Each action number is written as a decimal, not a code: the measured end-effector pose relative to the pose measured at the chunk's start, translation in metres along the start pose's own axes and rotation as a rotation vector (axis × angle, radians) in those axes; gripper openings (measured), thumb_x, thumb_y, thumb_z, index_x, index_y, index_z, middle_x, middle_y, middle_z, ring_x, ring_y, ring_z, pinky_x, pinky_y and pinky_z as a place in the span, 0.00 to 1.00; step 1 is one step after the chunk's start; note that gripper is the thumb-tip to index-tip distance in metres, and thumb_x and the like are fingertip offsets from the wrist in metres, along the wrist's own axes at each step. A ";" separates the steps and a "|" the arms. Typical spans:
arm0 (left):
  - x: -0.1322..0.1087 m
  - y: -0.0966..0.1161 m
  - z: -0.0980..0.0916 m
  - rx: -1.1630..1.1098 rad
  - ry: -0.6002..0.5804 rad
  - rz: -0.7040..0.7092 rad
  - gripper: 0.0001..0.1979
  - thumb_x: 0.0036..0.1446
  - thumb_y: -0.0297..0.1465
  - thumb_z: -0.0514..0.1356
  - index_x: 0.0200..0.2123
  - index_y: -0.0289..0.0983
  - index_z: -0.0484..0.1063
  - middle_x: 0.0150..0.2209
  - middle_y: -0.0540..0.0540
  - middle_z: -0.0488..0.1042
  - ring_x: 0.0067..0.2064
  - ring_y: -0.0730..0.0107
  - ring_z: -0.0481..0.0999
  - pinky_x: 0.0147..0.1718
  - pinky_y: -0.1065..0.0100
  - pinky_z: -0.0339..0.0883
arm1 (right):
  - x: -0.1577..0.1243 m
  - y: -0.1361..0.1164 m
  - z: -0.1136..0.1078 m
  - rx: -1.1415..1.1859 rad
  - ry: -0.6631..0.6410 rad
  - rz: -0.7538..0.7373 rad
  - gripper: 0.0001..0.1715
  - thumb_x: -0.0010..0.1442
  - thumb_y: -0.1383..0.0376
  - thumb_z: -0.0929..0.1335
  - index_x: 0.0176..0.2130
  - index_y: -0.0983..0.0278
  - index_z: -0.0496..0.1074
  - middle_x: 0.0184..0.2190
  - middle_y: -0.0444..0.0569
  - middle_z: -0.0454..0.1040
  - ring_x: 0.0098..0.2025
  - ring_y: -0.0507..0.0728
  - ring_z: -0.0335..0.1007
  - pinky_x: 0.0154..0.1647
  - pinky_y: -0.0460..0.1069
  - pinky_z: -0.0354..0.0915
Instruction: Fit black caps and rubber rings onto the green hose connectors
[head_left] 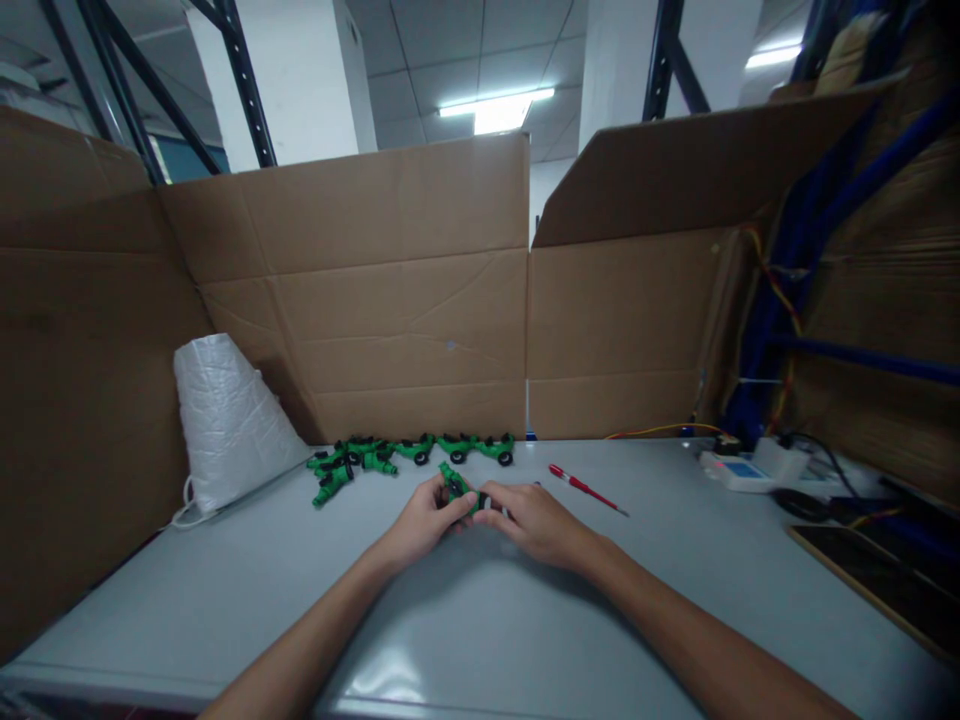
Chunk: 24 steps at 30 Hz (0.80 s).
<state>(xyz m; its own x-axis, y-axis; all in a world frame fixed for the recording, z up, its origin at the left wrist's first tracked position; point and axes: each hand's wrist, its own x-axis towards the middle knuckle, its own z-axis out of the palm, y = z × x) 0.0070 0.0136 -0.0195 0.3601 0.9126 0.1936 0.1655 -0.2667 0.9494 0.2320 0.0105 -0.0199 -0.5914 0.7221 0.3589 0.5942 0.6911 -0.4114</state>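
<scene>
Both hands meet over the middle of the table around a small green toy vehicle (454, 484) with black parts. My left hand (429, 515) is closed on its body, thumb on the near side. The fingers of my right hand (521, 515) pinch at its right end, where the fingertips hide what they grip. Beyond the hands stand several similar green toy vehicles (491, 450) with black wheels, in a row along the back. More green and black pieces (331, 485) lie bunched at the row's left end. To the right of my right hand is a red screwdriver (585, 487).
Cardboard panels (390, 310) wall the grey table (480, 640) at the back and left. A white wrapped bundle (229, 425) leans at the left. On the right are a white power strip (739, 472), cables, a blue rack post (765, 330) and a dark flat board (877, 580).
</scene>
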 end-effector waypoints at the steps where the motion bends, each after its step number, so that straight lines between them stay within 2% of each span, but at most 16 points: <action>1: 0.000 0.000 0.000 -0.001 -0.005 0.001 0.25 0.58 0.52 0.68 0.38 0.34 0.71 0.28 0.50 0.75 0.27 0.72 0.72 0.27 0.71 0.64 | 0.000 0.000 0.000 -0.002 -0.004 0.003 0.17 0.76 0.52 0.64 0.45 0.61 0.73 0.39 0.51 0.81 0.41 0.61 0.78 0.39 0.49 0.60; 6: 0.002 -0.004 -0.001 0.010 0.007 0.017 0.25 0.58 0.52 0.68 0.38 0.34 0.71 0.27 0.51 0.73 0.27 0.73 0.71 0.26 0.72 0.63 | -0.001 -0.001 -0.001 0.053 0.002 -0.015 0.17 0.74 0.51 0.65 0.50 0.61 0.71 0.40 0.50 0.81 0.43 0.61 0.78 0.41 0.49 0.62; 11: 0.001 -0.006 -0.001 0.000 0.003 0.003 0.25 0.59 0.52 0.68 0.36 0.35 0.70 0.26 0.50 0.74 0.26 0.72 0.71 0.25 0.72 0.61 | -0.001 0.000 0.001 0.008 0.004 0.013 0.16 0.76 0.53 0.63 0.44 0.61 0.71 0.39 0.50 0.81 0.41 0.60 0.78 0.38 0.48 0.59; 16: 0.001 -0.002 -0.001 0.000 0.023 0.027 0.24 0.59 0.51 0.69 0.37 0.35 0.71 0.27 0.51 0.74 0.26 0.73 0.71 0.26 0.71 0.62 | -0.001 -0.001 0.001 0.035 0.041 0.000 0.17 0.73 0.49 0.66 0.46 0.60 0.70 0.38 0.49 0.81 0.40 0.60 0.78 0.38 0.48 0.60; 20: 0.001 0.001 -0.001 -0.007 0.024 0.018 0.24 0.58 0.51 0.69 0.38 0.35 0.72 0.28 0.49 0.76 0.27 0.71 0.72 0.27 0.71 0.64 | -0.001 -0.003 -0.001 0.018 0.036 0.003 0.16 0.75 0.51 0.64 0.44 0.60 0.70 0.37 0.49 0.81 0.39 0.60 0.77 0.37 0.48 0.59; 24: 0.001 0.002 -0.001 0.005 0.037 0.014 0.24 0.58 0.51 0.69 0.37 0.34 0.72 0.26 0.50 0.75 0.26 0.72 0.71 0.26 0.71 0.62 | -0.001 -0.003 -0.002 0.065 0.034 -0.008 0.15 0.75 0.51 0.64 0.48 0.60 0.69 0.39 0.49 0.81 0.40 0.59 0.77 0.40 0.49 0.60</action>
<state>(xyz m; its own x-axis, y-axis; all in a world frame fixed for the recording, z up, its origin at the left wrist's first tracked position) 0.0065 0.0142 -0.0176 0.3282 0.9195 0.2162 0.1655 -0.2813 0.9452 0.2318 0.0072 -0.0174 -0.5768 0.7178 0.3901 0.5523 0.6944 -0.4611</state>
